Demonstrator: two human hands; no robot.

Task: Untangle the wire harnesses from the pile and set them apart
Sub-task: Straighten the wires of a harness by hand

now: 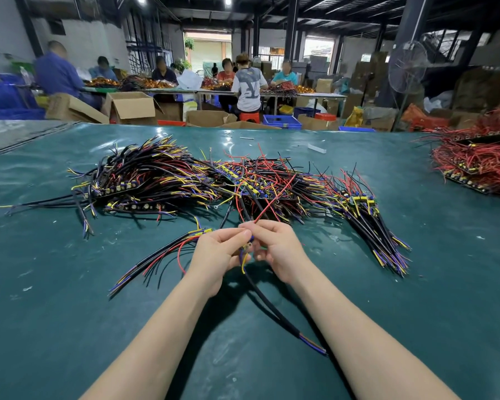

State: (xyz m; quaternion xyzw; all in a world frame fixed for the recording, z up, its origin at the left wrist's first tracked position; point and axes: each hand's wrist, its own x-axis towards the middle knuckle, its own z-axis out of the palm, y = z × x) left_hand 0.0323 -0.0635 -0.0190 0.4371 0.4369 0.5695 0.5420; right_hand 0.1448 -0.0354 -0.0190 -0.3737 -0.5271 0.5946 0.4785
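Both hands are meeting low over the near middle of the green bench [70, 313], just in front of the pile [185, 180]. The left hand [214, 252] is curling its fingers [237, 236] round a harness [243, 262], gripping it where the yellow and blue leads are bunching together. The right hand [274, 249] is pinching the same harness from the other side, its fingers [261, 226] bending in tight against the left thumb. From that grip a black cable is hanging down and trailing toward the person along the bench between the forearms. A red wire [274, 202] is running up from the fingertips into the pile - whether it is part of the held harness I cannot tell. The pile is sprawling across the middle of the bench, black, yellow, blue and red leads crossing one another. One harness [162, 255] is lying apart just left of the left hand, its leads fanning outward, and a bundle [381, 229] is lying at the pile's right end, angling toward the near right. A red heap [474, 163] is sitting well apart at the right edge. Beyond the bench, workers [248, 85] are sitting at far tables among boxes [130, 106].
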